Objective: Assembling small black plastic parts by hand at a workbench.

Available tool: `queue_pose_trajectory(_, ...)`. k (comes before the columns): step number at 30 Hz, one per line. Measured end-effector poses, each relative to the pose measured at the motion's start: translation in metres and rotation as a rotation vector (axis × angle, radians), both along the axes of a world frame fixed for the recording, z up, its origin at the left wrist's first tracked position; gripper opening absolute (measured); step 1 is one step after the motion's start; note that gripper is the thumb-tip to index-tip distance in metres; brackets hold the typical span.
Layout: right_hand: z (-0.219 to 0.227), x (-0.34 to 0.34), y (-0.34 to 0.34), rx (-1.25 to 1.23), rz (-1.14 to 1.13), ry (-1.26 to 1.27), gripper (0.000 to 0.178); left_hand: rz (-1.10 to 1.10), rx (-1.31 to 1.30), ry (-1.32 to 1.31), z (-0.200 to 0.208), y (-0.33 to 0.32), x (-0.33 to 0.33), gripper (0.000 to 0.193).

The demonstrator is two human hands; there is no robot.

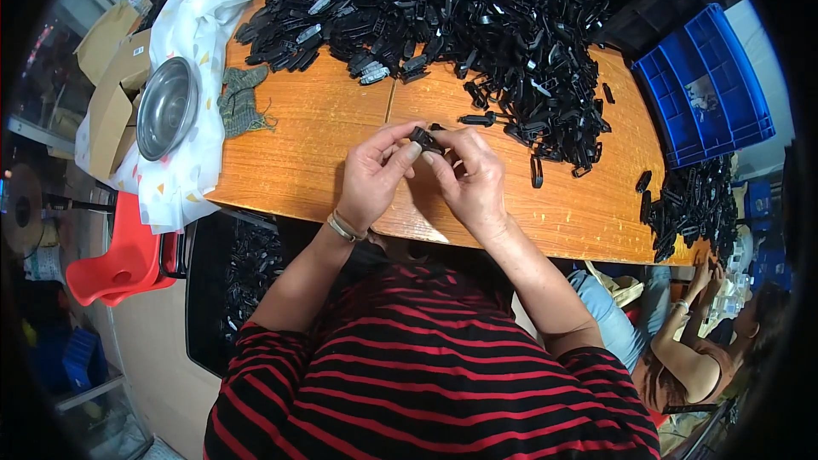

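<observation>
Between my two hands, just above the near part of the wooden table (298, 145), is a small black plastic part (426, 140). My left hand (375, 169) pinches its left side between thumb and fingers. The fingers of my right hand (471, 172) close on its right side. The grip covers much of the part, so its full shape is hidden. Beyond my hands lies a large heap of black plastic parts (443, 17), some long and clip-like, others loop-shaped. A single long black piece (477, 120) rests on the tabletop near my right fingertips.
At the left stand a metal bowl (167, 109) on a white patterned cloth (200, 25), a grey knitted glove (243, 100) and a red chair (119, 260). A blue crate (707, 85) leans at the right. Another person (694, 362) sits there by a smaller black heap (694, 204).
</observation>
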State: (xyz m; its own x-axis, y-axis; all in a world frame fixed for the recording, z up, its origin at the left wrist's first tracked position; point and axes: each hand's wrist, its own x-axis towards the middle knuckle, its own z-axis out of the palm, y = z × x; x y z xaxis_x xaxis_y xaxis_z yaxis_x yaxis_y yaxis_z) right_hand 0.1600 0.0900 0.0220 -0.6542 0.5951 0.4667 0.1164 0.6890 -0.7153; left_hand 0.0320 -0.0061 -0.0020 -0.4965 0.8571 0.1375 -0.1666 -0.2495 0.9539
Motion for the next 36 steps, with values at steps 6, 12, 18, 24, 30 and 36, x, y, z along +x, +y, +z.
queue_pose_trajectory(6, -0.006, -0.003, -0.012, 0.133, -0.036, 0.03, 0.036, 0.073, 0.036, 0.116, 0.005, -0.007, 0.015, 0.024)
queue_pose_trajectory(12, -0.009, -0.004, -0.032, -0.154, 0.101, -0.115, 0.047, -0.051, 0.024, 0.004, 0.01, -0.014, 0.014, 0.026)
queue_pose_trajectory(18, -0.015, -0.018, -0.05, -0.191, 0.12, -0.053, 0.039, 0.014, -0.179, -0.164, 0.016, -0.042, 0.001, 0.029)
queue_pose_trajectory(24, -0.009, -0.007, -0.024, 0.06, 0.341, -0.197, 0.03, -0.254, -0.821, 0.72, 0.062, -0.138, -0.077, 0.018)
queue_pose_trajectory(30, -0.006, -0.011, 0.027, 0.262, -0.054, -0.401, 0.028, 0.242, -0.526, 0.985, 0.06, -0.118, -0.092, 0.02)
queue_pose_trajectory(36, -0.017, -0.022, 0.044, 0.365, 0.018, -0.596, 0.028, 0.413, -0.289, 1.187, 0.012, 0.023, -0.094, 0.018)
